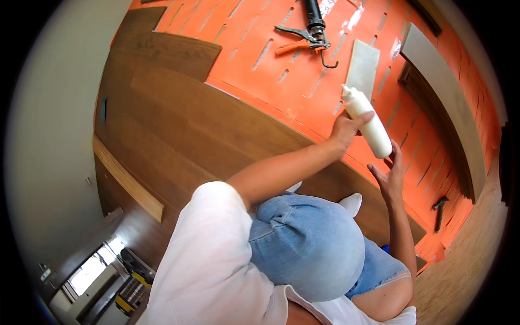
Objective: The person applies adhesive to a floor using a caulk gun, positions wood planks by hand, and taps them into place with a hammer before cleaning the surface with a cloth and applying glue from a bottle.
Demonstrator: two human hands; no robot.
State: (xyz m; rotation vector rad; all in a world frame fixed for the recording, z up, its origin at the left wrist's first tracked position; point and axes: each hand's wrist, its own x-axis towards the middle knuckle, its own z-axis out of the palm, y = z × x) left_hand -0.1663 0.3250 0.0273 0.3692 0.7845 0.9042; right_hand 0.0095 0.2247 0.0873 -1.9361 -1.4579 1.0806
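Left hand (345,131) wraps around white squeeze bottle (371,128), thumb across its side. Bottle's long axis slants: nozzle (347,92) beyond left hand, base toward right hand (390,176). Right hand nearer to base, fingers spread and slightly curled, no grip visible; whether fingertips touch bottle, cannot tell. Pale rectangular board (363,62) beyond left hand, caulking gun (315,25) farther ahead.

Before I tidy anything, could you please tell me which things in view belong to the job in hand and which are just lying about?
Likely part of the job:
white bottle, in the left hand
orange underlay
brown floorboards

Seemingly just lying about:
caulking gun
hammer
wooden strip at left
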